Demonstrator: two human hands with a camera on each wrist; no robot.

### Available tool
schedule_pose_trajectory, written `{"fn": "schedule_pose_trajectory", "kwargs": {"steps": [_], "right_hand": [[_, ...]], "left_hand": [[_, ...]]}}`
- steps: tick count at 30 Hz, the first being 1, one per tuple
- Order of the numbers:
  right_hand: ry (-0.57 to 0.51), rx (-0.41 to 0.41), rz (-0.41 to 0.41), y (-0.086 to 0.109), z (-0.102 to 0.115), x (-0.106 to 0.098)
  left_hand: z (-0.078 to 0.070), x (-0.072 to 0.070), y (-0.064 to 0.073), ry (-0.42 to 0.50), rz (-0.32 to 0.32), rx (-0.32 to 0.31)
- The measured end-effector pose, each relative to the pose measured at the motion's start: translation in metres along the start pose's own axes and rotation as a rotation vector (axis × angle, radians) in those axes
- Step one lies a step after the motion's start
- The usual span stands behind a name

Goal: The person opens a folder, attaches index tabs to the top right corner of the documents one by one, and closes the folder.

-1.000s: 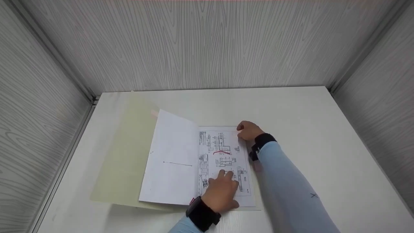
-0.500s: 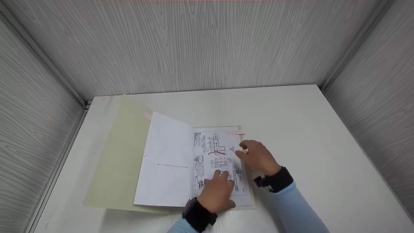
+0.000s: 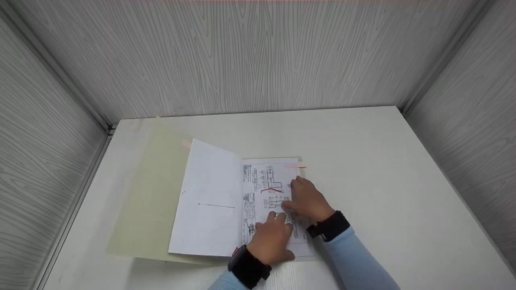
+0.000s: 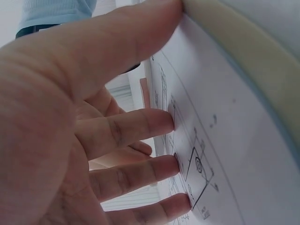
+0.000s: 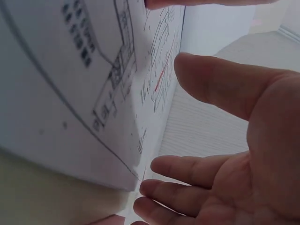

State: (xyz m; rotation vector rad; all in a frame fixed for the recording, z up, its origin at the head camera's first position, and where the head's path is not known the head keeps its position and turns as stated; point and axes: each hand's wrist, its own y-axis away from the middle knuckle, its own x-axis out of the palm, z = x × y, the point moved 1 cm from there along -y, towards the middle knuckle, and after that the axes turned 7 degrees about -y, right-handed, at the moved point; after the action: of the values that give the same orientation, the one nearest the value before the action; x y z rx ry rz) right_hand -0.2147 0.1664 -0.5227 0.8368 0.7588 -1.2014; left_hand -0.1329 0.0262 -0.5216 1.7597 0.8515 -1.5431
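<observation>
A booklet lies open on the table, its right-hand page a printed technical drawing [image 3: 258,173] with a red pen mark. On that page's lower part rests my left hand [image 3: 271,239], fingers spread, and the left wrist view shows its fingertips touching the paper. My right hand [image 3: 308,201] is at the page's right edge, fingers extended along it and thumb over the drawing. In the right wrist view nothing is held between thumb and fingers. A pink sticky tab [image 3: 296,165] sticks out at the page's upper right. Both hands hide parts of the drawing.
The turned white page [image 3: 209,181], bearing a thin pen line, stands partly lifted on the left. Beneath it spreads a pale yellow-green cover [image 3: 141,217], with another pink tab [image 3: 186,144] at its upper side. Wood-grain panels [image 3: 250,56] enclose the white table [image 3: 383,169].
My right hand has come down from the page's upper right corner, uncovering the pink tab, and now lies along the right edge. The left hand has stayed in place on the page.
</observation>
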Motion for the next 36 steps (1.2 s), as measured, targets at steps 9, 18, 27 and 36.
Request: {"fn": "schedule_pose_trajectory", "kwargs": {"steps": [9, 18, 27, 36], "right_hand": [[0.034, 0.027, 0.051, 0.0028, -0.0005, 0.0057], [0.080, 0.001, 0.049, 0.0015, -0.0020, 0.0071], [0.108, -0.005, 0.065, 0.0000, -0.0017, 0.0082], [0.097, -0.008, 0.050, -0.0015, -0.0005, 0.0090]], "left_hand": [[-0.0002, 0.0005, 0.0012, 0.006, 0.001, -0.004], [0.0001, 0.0007, 0.0007, 0.007, -0.005, -0.003], [0.0000, 0.0020, 0.0003, -0.008, -0.003, 0.006], [-0.0002, 0.0016, 0.0003, -0.018, -0.012, -0.004]]}}
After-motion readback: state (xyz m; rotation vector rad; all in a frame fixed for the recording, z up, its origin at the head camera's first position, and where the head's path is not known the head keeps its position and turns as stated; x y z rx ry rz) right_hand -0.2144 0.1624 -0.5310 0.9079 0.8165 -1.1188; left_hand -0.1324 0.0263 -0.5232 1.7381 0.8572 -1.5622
